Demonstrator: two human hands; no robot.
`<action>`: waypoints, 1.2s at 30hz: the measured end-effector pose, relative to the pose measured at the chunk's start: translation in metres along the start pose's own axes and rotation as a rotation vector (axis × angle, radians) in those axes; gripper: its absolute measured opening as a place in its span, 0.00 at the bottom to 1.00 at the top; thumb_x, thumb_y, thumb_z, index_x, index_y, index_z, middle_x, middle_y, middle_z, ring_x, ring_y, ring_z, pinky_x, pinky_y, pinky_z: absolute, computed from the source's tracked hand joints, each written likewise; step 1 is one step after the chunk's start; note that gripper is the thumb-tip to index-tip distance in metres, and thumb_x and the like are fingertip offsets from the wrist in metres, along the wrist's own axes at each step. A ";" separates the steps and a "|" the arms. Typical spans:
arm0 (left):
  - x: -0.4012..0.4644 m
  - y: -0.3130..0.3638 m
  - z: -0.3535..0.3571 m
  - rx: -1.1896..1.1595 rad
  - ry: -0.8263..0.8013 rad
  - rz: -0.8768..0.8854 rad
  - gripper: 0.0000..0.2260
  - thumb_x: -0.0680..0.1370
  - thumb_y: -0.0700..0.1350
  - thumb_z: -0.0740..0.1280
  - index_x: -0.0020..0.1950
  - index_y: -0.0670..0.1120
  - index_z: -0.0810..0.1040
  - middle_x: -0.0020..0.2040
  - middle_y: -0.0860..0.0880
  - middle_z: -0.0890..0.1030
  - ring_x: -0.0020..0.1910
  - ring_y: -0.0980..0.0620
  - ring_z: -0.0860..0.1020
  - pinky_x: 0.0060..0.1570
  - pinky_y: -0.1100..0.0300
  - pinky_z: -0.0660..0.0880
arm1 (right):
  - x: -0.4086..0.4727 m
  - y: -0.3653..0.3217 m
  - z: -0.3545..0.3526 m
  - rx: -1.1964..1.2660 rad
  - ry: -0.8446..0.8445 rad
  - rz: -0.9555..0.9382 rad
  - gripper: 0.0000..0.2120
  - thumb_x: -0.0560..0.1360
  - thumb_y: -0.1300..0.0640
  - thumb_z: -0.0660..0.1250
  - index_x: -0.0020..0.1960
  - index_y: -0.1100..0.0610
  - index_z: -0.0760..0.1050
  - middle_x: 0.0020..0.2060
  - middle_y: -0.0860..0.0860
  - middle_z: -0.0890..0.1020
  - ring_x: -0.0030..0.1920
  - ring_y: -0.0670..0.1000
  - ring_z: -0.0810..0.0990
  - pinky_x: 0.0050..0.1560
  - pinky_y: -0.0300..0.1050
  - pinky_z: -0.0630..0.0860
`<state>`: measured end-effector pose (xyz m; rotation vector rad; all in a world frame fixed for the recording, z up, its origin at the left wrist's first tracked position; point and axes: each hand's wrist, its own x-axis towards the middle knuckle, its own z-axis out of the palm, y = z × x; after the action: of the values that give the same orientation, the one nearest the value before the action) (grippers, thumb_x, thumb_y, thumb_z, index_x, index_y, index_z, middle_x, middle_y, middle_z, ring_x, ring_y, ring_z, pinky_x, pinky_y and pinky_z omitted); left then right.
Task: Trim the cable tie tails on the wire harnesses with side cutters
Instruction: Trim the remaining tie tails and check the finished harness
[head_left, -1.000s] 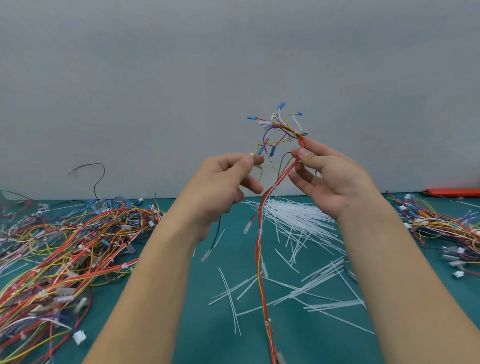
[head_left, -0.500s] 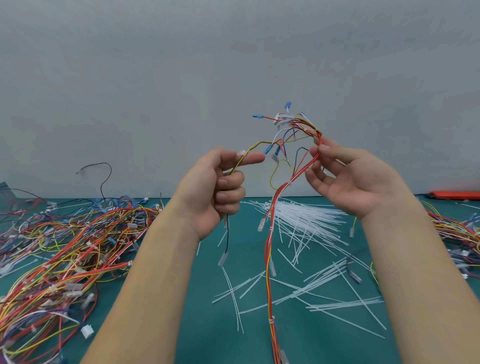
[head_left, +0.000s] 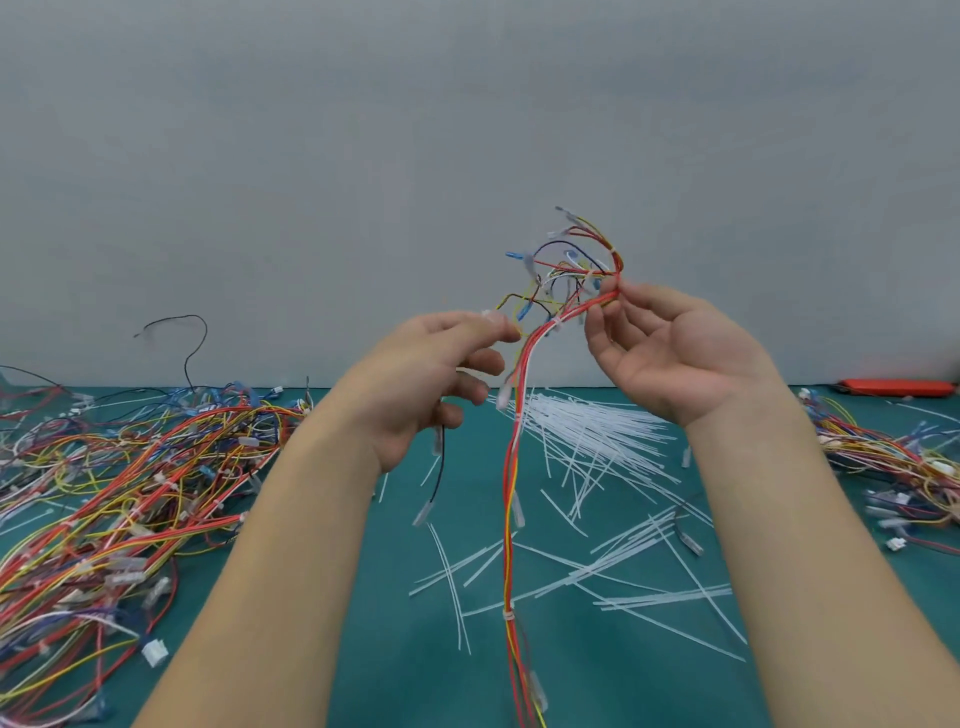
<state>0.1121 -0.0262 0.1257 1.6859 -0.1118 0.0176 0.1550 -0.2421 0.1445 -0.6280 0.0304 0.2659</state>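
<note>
A wire harness (head_left: 511, 467) of red, orange and yellow wires hangs in the air in front of me. Its branched top with blue terminals (head_left: 571, 265) fans out above my hands. My right hand (head_left: 670, 353) pinches the bundle near the top between thumb and fingertips, palm facing me. My left hand (head_left: 426, 374) pinches a yellow branch wire with a white connector (head_left: 488, 316), and a black wire (head_left: 439, 467) dangles below it. A white cable tie (head_left: 507, 614) wraps the bundle lower down. An orange-handled tool (head_left: 898, 387) that may be the side cutters lies at the far right.
A teal mat (head_left: 597, 665) covers the table. A big heap of harnesses (head_left: 104, 493) lies on the left, a smaller heap (head_left: 893, 462) on the right. Loose white cable ties (head_left: 587, 431) and cut tails (head_left: 623, 587) are scattered across the middle. A grey wall stands behind.
Both hands have shifted slightly right with the harness. My left hand now pinches the yellow branch wire with looser fingers, and the branched top has turned and spread.
</note>
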 end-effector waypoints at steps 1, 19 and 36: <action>-0.002 0.000 0.002 0.043 -0.039 -0.003 0.13 0.81 0.58 0.68 0.53 0.51 0.87 0.42 0.52 0.83 0.32 0.56 0.77 0.28 0.64 0.65 | 0.000 0.001 0.001 0.038 0.007 0.013 0.05 0.79 0.68 0.68 0.48 0.70 0.81 0.38 0.58 0.84 0.30 0.51 0.80 0.38 0.46 0.85; -0.012 0.002 -0.001 -0.338 -0.509 -0.001 0.18 0.78 0.40 0.69 0.68 0.40 0.78 0.64 0.43 0.84 0.57 0.46 0.85 0.45 0.55 0.84 | 0.004 -0.003 -0.011 0.519 0.303 -0.094 0.06 0.83 0.69 0.61 0.54 0.66 0.77 0.53 0.56 0.80 0.60 0.53 0.80 0.58 0.48 0.82; -0.021 0.014 0.000 -0.297 -0.616 0.042 0.21 0.80 0.33 0.64 0.73 0.39 0.72 0.61 0.42 0.84 0.57 0.40 0.85 0.43 0.49 0.84 | -0.003 -0.012 -0.016 0.442 0.300 -0.177 0.08 0.82 0.70 0.63 0.46 0.68 0.78 0.35 0.59 0.81 0.38 0.55 0.82 0.40 0.50 0.86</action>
<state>0.0902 -0.0265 0.1376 1.3439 -0.5823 -0.4678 0.1560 -0.2616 0.1394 -0.2234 0.3127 -0.0119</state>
